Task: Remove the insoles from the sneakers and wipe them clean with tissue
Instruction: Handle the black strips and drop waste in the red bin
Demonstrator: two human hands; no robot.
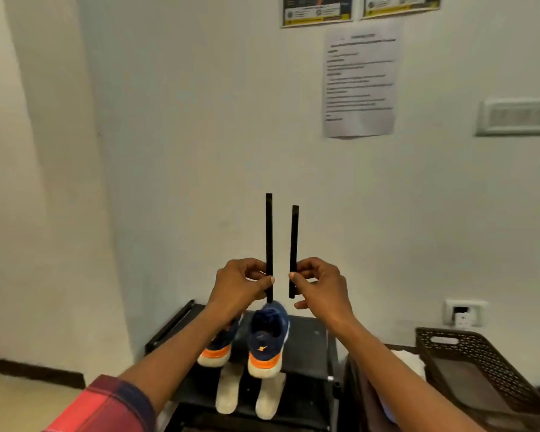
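Red plaid sleeve (pixel 106 406) nearest us, bottom left. Our left hand (pixel 240 285) pinches a thin black strip (pixel 269 232) upright between thumb and fingers, and our right hand (pixel 321 285) pinches a second strip (pixel 294 238) just beside it. Below the fingers, blue-and-orange sneakers (pixel 267 341) sit on the black surface (pixel 306 347). Pale insoles (pixel 226 394) lie flat in front, lengthwise toward us, and we judge both hands about equally near. On the right: something white, maybe tissue (pixel 410 363), a brown basket (pixel 480 369), and a notice (pixel 360 82) on the white wall.

Extends both arms forward, hands raised level and near each other. Pinches left strip (pixel 269 232) with left hand (pixel 240 285), thumb over curled fingers; pinches right strip (pixel 294 241) with right hand (pixel 321 288) likewise.
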